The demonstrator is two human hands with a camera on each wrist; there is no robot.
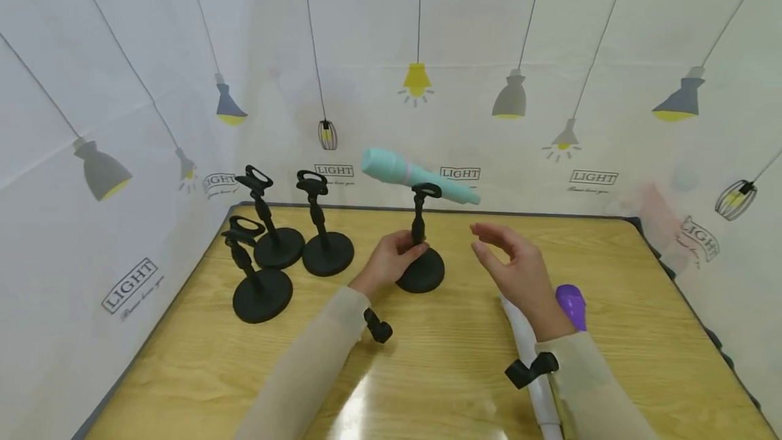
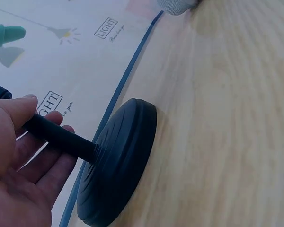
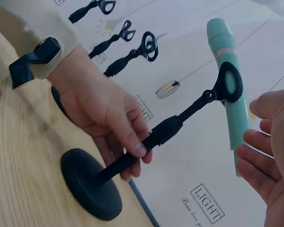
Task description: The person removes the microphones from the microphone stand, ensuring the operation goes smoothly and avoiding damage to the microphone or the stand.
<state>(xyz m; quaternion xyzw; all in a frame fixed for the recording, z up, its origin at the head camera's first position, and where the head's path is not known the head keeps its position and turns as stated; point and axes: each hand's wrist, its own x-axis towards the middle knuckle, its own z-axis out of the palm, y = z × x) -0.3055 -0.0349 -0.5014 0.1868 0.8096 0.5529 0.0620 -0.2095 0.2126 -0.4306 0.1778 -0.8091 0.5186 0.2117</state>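
Note:
A mint-green microphone [image 1: 391, 167] lies tilted in the clip of a black desk microphone stand [image 1: 423, 270], its thick head end to the left and its thin tail to the right. My left hand [image 1: 391, 260] grips the stand's pole just above the round base, thumb on one side and fingers round the other, as the right wrist view shows [image 3: 109, 113]. To the right of the stand my right hand [image 1: 516, 267] hovers with relaxed, gently bent fingers and holds nothing. In the right wrist view its fingers are close by the microphone's tail [image 3: 237, 127].
Three more black stands [image 1: 263, 295] with vacant clips are grouped at the left. A white microphone [image 1: 525, 345] and a purple microphone [image 1: 571, 301] lie on the wooden table [image 1: 452, 372] at the right, partly hidden by my right arm. A lamp-printed wall covering [image 1: 366, 32] rises behind.

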